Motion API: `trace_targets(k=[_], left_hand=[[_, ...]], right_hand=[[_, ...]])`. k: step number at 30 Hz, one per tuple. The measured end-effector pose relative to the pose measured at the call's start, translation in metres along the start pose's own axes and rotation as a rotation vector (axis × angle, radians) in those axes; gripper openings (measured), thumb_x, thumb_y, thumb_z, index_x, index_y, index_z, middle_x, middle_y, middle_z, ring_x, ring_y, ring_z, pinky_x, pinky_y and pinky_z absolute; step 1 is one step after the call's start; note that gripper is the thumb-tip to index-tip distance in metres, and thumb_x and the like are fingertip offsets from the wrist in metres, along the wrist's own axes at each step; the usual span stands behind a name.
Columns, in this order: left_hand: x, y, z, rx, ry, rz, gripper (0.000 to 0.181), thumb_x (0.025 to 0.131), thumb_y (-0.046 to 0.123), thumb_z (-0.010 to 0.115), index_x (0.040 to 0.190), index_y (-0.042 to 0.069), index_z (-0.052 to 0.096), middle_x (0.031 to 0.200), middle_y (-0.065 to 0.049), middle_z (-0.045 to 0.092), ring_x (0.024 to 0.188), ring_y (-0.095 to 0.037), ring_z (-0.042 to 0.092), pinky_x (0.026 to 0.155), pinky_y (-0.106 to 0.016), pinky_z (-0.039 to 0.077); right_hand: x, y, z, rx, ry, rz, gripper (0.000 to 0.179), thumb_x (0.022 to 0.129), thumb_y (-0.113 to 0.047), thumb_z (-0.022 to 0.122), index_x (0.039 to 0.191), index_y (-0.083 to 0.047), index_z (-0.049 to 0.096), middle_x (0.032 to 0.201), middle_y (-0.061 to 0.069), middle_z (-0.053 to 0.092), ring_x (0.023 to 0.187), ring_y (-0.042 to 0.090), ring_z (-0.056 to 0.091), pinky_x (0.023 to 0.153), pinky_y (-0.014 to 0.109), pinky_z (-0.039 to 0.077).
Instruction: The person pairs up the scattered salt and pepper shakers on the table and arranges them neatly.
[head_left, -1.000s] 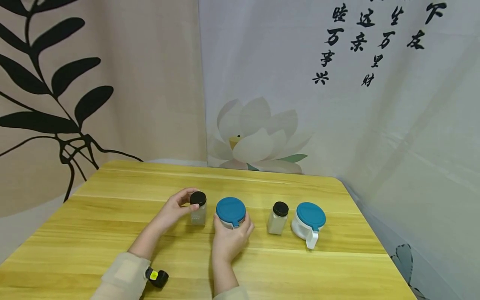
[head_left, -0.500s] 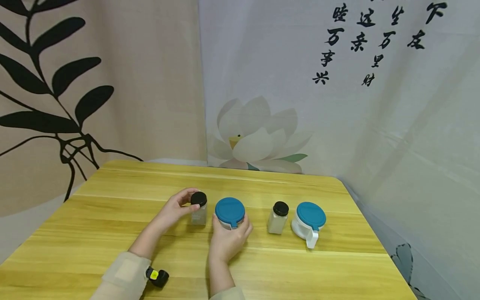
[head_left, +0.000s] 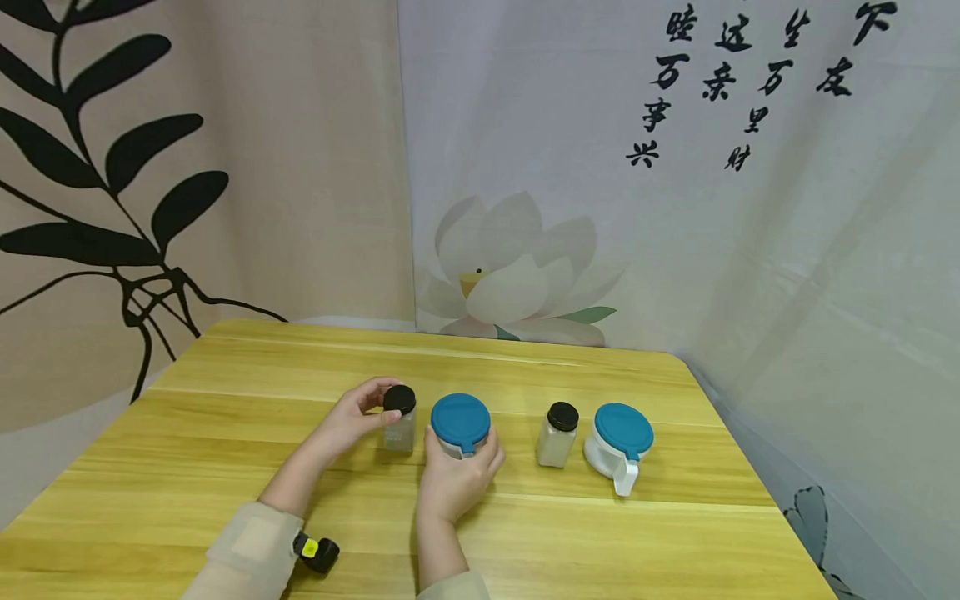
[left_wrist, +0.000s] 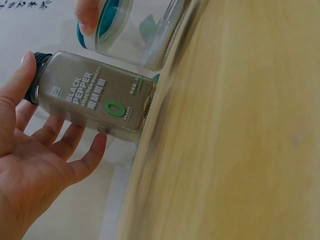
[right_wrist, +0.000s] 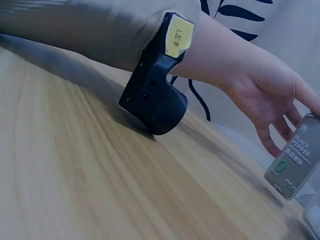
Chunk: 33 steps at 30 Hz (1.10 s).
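Note:
My left hand (head_left: 358,414) pinches the black cap of a clear pepper bottle (head_left: 399,433) between thumb and fingers. In the left wrist view the bottle's label (left_wrist: 85,90) reads "BLACK PEPPER", and its base is right at the tabletop. Just to its right, my right hand (head_left: 456,486) grips a clear jar with a blue lid (head_left: 461,419), fingers curled round its near side. The jar (left_wrist: 150,30) shows see-through walls in the left wrist view. Most of its body is hidden by the hand in the head view.
Farther right on the wooden table (head_left: 360,500) stand another black-capped bottle (head_left: 556,442) and a blue-lidded jar with a white handle (head_left: 624,433). A black wrist camera (head_left: 320,556) sticks out from the left sleeve. Behind the table hangs a printed cloth (head_left: 525,125).
My right hand and the jar have shifted slightly left, narrowing the gap to the pepper bottle. My left hand keeps the same pinch on the cap.

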<state>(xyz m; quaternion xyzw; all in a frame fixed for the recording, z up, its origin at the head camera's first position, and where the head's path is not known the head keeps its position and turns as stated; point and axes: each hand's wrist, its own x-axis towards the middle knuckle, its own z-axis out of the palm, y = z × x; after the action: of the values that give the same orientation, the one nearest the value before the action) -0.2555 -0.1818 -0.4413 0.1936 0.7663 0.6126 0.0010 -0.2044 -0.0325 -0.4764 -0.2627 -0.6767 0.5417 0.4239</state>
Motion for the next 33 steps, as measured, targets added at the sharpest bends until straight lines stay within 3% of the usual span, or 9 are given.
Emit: trace_targets(k=[33], left_hand=[[0.0003, -0.0049, 0.0002, -0.014, -0.011, 0.026, 0.044, 0.087, 0.007, 0.071, 0.126, -0.001, 0.053, 0.106, -0.015, 0.059, 0.100, -0.030, 0.052, 0.085, -0.042, 0.041]], right_hand=[[-0.0046, -0.0004, 0.0050, -0.015, -0.021, 0.022, 0.090, 0.048, -0.025, 0.098, 0.124, -0.002, 0.056, 0.119, 0.013, 0.052, 0.107, 0.034, 0.054, 0.087, 0.054, 0.044]])
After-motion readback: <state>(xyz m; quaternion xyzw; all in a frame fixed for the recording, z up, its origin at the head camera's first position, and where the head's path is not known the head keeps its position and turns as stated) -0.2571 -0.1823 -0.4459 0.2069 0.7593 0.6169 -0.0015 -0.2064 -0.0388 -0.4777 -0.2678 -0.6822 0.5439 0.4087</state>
